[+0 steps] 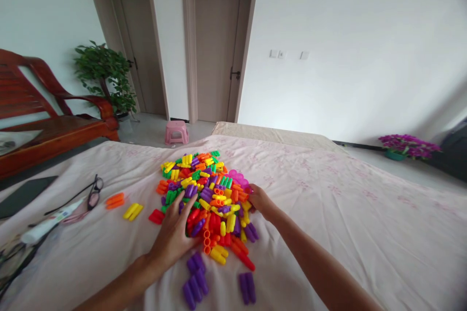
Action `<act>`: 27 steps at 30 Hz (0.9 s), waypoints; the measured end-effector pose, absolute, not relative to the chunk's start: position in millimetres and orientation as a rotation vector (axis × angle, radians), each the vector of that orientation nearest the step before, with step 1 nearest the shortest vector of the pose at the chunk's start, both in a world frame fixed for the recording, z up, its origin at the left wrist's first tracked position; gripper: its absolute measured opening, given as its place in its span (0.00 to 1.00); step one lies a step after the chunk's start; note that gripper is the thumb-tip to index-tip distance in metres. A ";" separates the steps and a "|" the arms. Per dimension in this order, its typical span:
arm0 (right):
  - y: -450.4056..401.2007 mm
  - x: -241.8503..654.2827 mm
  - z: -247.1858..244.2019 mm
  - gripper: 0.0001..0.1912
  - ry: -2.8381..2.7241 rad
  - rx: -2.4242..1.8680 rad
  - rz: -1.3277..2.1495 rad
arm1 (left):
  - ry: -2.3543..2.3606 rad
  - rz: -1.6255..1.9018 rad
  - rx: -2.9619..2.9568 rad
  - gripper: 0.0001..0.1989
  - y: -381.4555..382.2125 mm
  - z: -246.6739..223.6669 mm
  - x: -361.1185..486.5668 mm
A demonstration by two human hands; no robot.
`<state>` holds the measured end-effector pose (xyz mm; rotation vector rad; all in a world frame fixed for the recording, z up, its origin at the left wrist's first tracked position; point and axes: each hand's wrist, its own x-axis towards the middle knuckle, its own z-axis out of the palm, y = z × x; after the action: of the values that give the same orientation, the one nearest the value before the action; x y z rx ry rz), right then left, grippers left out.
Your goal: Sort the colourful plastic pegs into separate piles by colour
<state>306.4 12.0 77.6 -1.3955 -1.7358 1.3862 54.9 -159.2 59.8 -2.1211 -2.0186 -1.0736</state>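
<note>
A heap of colourful plastic toy building pieces (207,194), shaped like joined tubes in yellow, orange, red, green and purple, lies on the cloth. My left hand (177,223) rests on the heap's near left side, fingers spread among the pieces. At the heap's right edge, my right hand (258,201) has its fingers curled at the rim of a translucent pink scalloped plastic piece (238,177), which is partly buried. Its fingertips are partly hidden. Loose purple pieces (195,282) lie nearest to me, with another purple piece (247,287) to their right.
Left of the heap lie an orange piece (115,200), a yellow piece (133,211), glasses (95,192), a white tube (51,223) and a dark tablet-like object (25,197). A pink stool (177,132) and a wooden bench (54,126) stand beyond the flowered cloth (346,214).
</note>
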 end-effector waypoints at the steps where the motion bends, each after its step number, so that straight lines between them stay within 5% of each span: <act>1: 10.2 304.3 78.5 0.11 -1.716 -1.384 1.419 | -2.008 -1.094 -2.124 0.43 -152.1 62.5 59.2; 8: 8.3 297.3 74.9 0.16 -1.550 -1.296 1.523 | -1.971 -1.367 -2.040 0.31 -100.1 69.5 75.6; 16: 22.7 286.7 91.6 0.11 -1.692 -1.287 1.323 | -1.989 -1.755 -1.979 0.15 -43.5 96.6 97.1; 23: 36.6 287.9 124.7 0.15 -1.996 -1.359 0.621 | -1.871 -1.726 -2.206 0.26 -22.8 121.0 85.2; 27: 38.0 297.6 127.2 0.17 -1.974 -1.320 0.618 | -1.907 -1.586 -2.211 0.28 -48.2 124.9 68.6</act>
<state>297.6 38.0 127.2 -1.3197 -1.9743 0.6179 68.6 -48.2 124.9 -2.2106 -1.9065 -1.5862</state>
